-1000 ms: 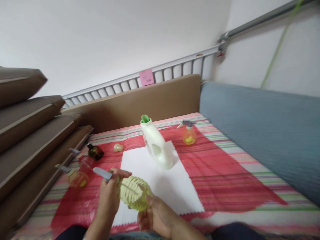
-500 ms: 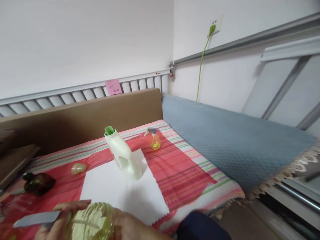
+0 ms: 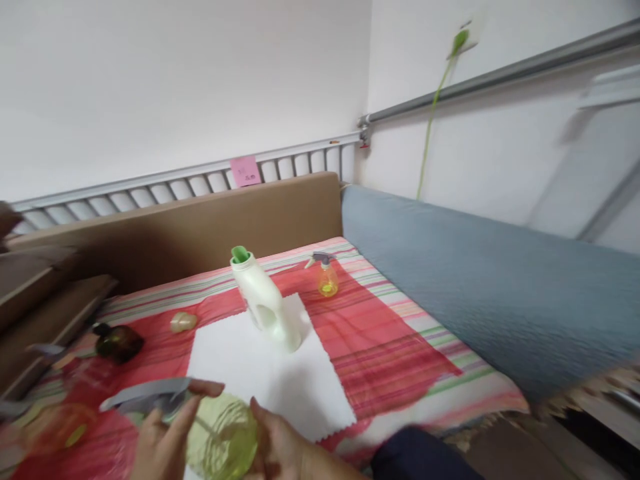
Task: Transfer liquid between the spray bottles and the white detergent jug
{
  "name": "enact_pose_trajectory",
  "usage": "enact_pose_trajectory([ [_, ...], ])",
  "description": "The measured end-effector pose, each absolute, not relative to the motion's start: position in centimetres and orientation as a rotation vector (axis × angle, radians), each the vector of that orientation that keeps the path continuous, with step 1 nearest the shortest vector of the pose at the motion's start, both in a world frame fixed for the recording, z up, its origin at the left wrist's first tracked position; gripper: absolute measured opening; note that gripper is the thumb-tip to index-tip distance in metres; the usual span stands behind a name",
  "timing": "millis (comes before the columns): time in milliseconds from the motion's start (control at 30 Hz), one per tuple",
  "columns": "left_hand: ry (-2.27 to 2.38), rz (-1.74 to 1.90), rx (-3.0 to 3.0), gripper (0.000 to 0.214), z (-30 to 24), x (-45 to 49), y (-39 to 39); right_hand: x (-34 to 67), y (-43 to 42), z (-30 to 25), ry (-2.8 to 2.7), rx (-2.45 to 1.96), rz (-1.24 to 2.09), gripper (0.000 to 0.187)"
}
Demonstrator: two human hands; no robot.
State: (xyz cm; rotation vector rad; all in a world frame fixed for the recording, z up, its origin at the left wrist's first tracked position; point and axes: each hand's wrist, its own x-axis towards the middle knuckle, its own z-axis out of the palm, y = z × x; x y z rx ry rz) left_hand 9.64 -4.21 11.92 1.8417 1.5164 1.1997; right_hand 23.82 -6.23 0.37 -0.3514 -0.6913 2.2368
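Low in the head view, a yellow see-through spray bottle point(image 3: 225, 440) lies sideways between my two hands. My left hand point(image 3: 167, 437) is closed around the neck end, by the grey spray head point(image 3: 145, 395). The fingers of my right hand point(image 3: 285, 440) wrap the round body from the right side. Beyond them a pale green jug point(image 3: 265, 303), its mouth holding something green, stands on a white sheet point(image 3: 235, 353). A second, smaller-looking yellow spray bottle point(image 3: 327, 280) with a grey head stands behind, to the right of the jug.
To the left lie a dark bottle point(image 3: 120, 343), a beige cap-like piece point(image 3: 183, 322), a clear reddish spray bottle point(image 3: 90, 377) and an orange-looking bottle point(image 3: 60, 427). A brown padded board point(image 3: 200, 227) and a blue padded side point(image 3: 450, 267) border the striped cloth point(image 3: 380, 360).
The view has swung left, so everything sits further right in it. My hands and the held spray bottle show more fully, with its grey head more visible. Both hands keep their hold.
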Motion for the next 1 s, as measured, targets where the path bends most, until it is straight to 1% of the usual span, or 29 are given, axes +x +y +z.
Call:
enact_pose_trajectory([
  [67, 1.348, 1.083, 1.776, 0.035, 11.9, 10.2, -4.6, 23.8, -6.7, -0.3, -0.505, -0.262, 2.401, 0.083],
  [167, 1.173, 1.092, 1.648, 0.032, 11.9, 11.1, -5.1, 23.9, -7.2, -1.0, -0.380, -0.217, 2.476, 0.091],
  [300, 1.110, 1.132, 1.556, 0.026, 11.5, 11.2, -5.5, 23.7, -7.5, -2.0, -0.406, -0.232, 2.546, 0.095],
  [467, 1.048, 1.115, 1.564, 0.025, 11.6, 10.5, -6.2, 23.2, -7.3, -3.7, -0.570, -0.185, 2.577, 0.102],
  [567, 1.051, 1.124, 1.559, 0.025, 11.9, 10.2, -6.5, 22.9, -7.4, -3.8, -0.667, -0.286, 2.591, 0.104],
  [633, 1.076, 1.135, 1.576, 0.025, 11.9, 10.0, -6.6, 22.9, -7.8, -3.1, -0.685, -0.478, 2.528, 0.099],
  [700, 1.125, 1.133, 1.597, 0.026, 11.8, 9.9, -6.8, 23.3, -8.2, -2.1, -0.696, -0.733, 2.364, 0.088],
  [733, 1.153, 1.121, 1.610, 0.026, 11.7, 9.9, -6.9, 23.7, -8.3, -1.4, -0.740, -0.880, 2.203, 0.081],
  [833, 1.242, 1.060, 1.677, 0.028, 10.8, 10.0, -7.1, 25.8, -8.8, 1.4, -0.918, -1.221, 1.564, 0.063],
  [867, 1.268, 1.036, 1.703, 0.029, 10.4, 10.1, -7.2, 26.6, -9.1, 2.8, -0.970, -1.281, 1.366, 0.058],
  [933, 1.293, 0.985, 1.737, 0.033, 9.4, 10.4, -7.2, 28.0, -10.0, 5.9, -1.071, -1.315, 1.115, 0.046],
  [1000, 1.270, 0.938, 1.756, 0.037, 8.2, 10.7, -7.3, 28.5, -11.1, 9.4, -1.318, -1.313, 0.890, 0.036],
])
